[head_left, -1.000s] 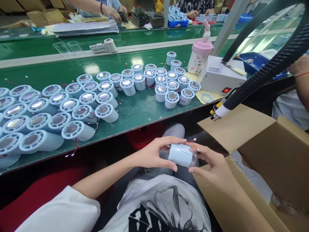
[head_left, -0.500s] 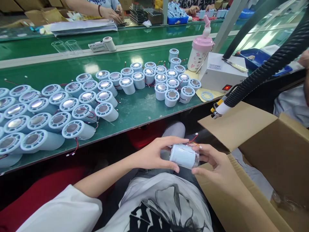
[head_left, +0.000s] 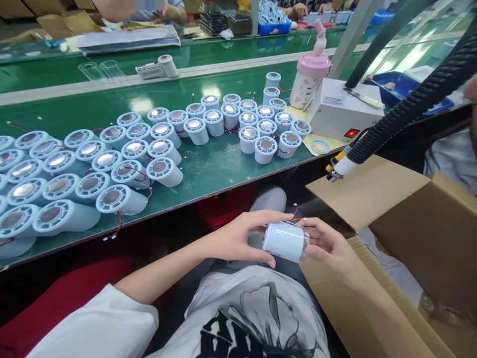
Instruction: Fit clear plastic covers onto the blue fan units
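A light-blue cylinder (head_left: 285, 240) is held over my lap, inside a clear plastic sleeve (head_left: 306, 243) that reaches past its right end. My left hand (head_left: 248, 237) curves around the left end, thumb below and fingers above. At the right end, my right hand (head_left: 328, 246) pinches the sleeve between thumb and fingers. Thin red and yellow wires (head_left: 296, 213) with small white plugs stick up from the top, near my fingertips. On the green bench stand several similar light-blue cylinders (head_left: 160, 169) with silver discs in their ends and trailing wires.
An open cardboard box (head_left: 417, 243) is at my right, holding clear plastic pieces. Above its flap hangs a black flexible hose (head_left: 402, 104). A white box with a red switch (head_left: 345, 109) and a pink-lidded cup (head_left: 310, 79) stand on the bench. Co-workers sit across.
My right fingers have shifted along the sleeve's end, and the wires have dropped lower and partly behind the cylinder. My left hand has barely moved. Across the bench, a co-worker's arm has moved.
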`<state>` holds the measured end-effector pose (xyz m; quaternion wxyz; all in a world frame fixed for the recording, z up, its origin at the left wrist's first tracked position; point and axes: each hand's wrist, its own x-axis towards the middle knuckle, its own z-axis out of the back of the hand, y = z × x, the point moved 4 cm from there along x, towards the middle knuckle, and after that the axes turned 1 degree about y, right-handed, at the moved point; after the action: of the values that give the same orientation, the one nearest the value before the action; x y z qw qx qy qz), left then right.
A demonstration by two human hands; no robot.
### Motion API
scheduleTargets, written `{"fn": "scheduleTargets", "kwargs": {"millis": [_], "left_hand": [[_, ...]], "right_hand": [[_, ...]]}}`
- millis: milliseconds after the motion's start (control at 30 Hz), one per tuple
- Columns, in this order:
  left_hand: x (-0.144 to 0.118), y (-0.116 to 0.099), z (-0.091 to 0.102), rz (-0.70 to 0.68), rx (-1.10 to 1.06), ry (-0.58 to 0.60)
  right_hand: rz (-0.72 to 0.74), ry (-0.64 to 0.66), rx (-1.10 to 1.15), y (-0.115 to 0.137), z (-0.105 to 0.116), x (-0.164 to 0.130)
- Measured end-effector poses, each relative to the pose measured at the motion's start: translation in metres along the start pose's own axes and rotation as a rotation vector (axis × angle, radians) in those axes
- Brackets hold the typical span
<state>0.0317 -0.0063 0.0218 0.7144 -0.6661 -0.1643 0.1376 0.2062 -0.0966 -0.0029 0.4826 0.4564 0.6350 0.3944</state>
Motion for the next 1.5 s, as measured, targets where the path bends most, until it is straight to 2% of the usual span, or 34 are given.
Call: {"fn": "scheduleTargets", "kwargs": {"millis": [133,233,300,467,600,833,1000,1100,1233,1333,1433,1500], "left_hand": [[0.016,0.025,0.004,0.121,-0.254,-0.055],[0.05,0.049,0.011,0.194,-0.393,-0.118],[0.08,0.058,0.014,0.208,-0.417,-0.118],[0.144,0.059,0.022,0.177,-0.332,-0.023],[0.161,0.054,0.028,0.179,-0.259,0.026],[0.163,0.05,0.036,0.191,-0.164,0.017],[0.159,0.048,0.037,0.163,-0.127,0.028],[0.138,0.046,0.031,0.139,-0.145,0.08],[0.094,0.033,0.017,0.059,-0.076,0.123],[0.067,0.018,0.007,-0.002,0.019,0.147],[0.052,0.005,0.003,-0.081,0.08,0.157],[0.046,-0.001,0.003,-0.129,0.138,0.156]], "right_hand": [[0.017,-0.097,0.157,-0.02,0.011,0.012],[0.11,-0.277,0.28,-0.037,0.028,0.026],[0.192,-0.384,0.305,-0.044,0.042,0.037],[0.329,-0.52,0.334,-0.05,0.075,0.062],[0.365,-0.52,0.385,-0.052,0.088,0.075],[0.36,-0.468,0.423,-0.052,0.083,0.089],[0.386,-0.459,0.317,-0.049,0.079,0.086],[0.411,-0.43,0.187,-0.043,0.073,0.068],[0.397,-0.338,0.014,-0.028,0.056,0.03],[0.396,-0.258,-0.237,-0.012,0.041,0.005],[0.42,-0.198,-0.508,0.001,0.029,-0.011],[0.402,-0.18,-0.536,0.005,0.024,-0.016]]}}
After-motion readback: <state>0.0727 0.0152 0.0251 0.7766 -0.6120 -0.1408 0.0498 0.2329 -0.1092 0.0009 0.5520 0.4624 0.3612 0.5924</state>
